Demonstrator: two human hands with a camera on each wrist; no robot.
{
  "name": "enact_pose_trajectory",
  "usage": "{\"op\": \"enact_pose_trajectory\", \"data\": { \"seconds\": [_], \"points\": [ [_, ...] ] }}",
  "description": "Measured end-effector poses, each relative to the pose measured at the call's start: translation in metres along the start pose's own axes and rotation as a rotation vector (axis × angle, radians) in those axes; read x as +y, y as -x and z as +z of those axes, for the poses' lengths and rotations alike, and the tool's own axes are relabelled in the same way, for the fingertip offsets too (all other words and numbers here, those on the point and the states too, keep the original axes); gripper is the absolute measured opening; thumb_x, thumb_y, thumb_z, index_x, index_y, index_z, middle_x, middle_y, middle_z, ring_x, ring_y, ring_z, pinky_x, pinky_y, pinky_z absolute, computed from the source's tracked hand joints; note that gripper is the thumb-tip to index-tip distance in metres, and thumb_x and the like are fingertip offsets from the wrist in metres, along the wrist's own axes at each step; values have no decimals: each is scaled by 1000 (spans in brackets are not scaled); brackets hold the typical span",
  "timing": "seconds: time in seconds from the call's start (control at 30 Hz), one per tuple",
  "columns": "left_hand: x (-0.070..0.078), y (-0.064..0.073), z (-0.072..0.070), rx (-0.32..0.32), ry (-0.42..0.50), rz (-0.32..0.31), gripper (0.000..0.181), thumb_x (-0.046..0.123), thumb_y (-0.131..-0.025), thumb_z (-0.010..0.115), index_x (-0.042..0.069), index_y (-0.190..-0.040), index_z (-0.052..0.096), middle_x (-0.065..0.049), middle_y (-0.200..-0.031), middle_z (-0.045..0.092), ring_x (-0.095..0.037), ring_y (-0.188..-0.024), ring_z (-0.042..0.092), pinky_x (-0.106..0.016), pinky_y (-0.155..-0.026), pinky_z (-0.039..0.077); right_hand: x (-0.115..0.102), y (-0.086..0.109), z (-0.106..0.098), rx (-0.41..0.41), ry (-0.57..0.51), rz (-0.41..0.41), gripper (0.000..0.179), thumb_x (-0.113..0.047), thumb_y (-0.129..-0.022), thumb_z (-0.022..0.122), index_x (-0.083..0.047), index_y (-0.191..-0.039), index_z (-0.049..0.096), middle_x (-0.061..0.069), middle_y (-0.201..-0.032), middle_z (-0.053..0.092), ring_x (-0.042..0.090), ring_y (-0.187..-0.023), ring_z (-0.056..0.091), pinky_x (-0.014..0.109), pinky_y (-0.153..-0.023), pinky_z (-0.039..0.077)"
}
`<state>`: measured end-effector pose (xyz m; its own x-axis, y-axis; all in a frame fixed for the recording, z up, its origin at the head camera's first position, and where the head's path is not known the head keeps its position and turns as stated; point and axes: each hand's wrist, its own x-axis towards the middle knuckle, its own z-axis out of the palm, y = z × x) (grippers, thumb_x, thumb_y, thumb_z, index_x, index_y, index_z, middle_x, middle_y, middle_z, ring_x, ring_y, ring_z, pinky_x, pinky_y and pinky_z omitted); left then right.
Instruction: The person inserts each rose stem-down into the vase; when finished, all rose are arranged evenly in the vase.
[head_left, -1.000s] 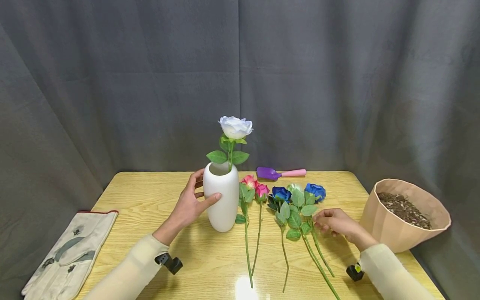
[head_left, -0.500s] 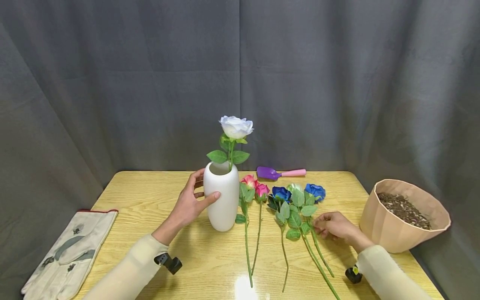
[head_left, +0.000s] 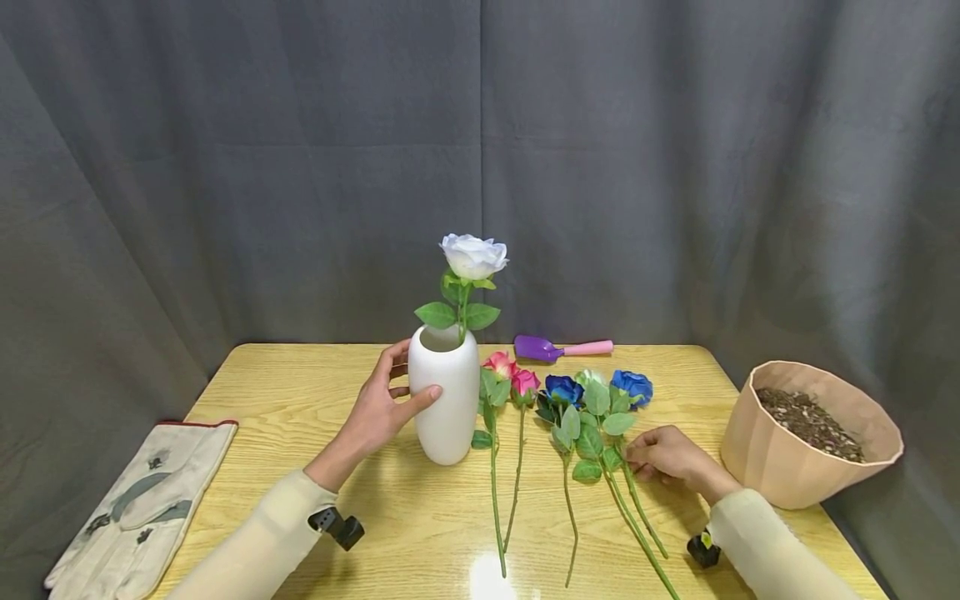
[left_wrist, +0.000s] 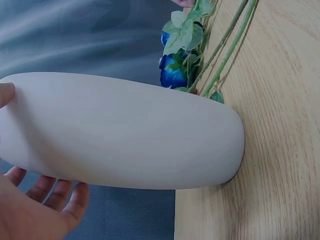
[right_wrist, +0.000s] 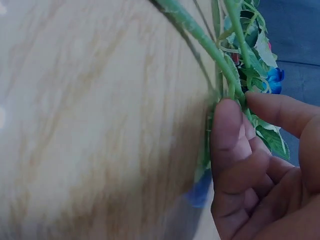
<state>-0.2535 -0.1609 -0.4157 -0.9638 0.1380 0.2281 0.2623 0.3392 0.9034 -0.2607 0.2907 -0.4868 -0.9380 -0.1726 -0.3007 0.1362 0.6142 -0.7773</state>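
My left hand grips the upper part of a white vase, thumb in front and fingers around its left side. The vase stands upright, with one white rose rising from its mouth. On the right, my right hand pinches the green stem of the rightmost blue rose, which lies on the table. Beside it lie a pale rose, a dark blue rose and two pink roses, one of them a bright pink rose.
A peach pot of soil stands at the table's right edge. Behind the flowers lies a purple scoop with a pink handle. Folded work gloves lie at the left edge. A grey curtain hangs behind the table.
My right hand has shifted slightly left and closed in on the blue rose's stem. The left hand and vase stay in place.
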Motion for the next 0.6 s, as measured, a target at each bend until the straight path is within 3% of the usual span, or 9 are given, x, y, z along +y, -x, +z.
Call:
{"op": "enact_pose_trajectory", "data": {
  "seconds": [0.23, 0.6],
  "points": [
    [1, 0, 0, -5, -4, 3, 81, 41, -88, 75, 22, -152, 29, -7, -148, 43, -29, -135, 44, -53, -107, 47, 0, 0, -5, -38, -110, 11, 24, -16, -99, 59, 6, -104, 67, 7, -81, 69, 15, -67, 69, 24, -50, 48],
    [3, 1, 0, -1, -18, -10, 82, 42, -87, 75, 22, -152, 29, -7, -147, 43, -29, -134, 45, -52, -107, 47, 2, 0, -6, -8, -125, 28, 29, -13, -98, 59, 9, -116, 61, 7, -80, 70, 15, -68, 69, 28, -56, 54]
  ]
}}
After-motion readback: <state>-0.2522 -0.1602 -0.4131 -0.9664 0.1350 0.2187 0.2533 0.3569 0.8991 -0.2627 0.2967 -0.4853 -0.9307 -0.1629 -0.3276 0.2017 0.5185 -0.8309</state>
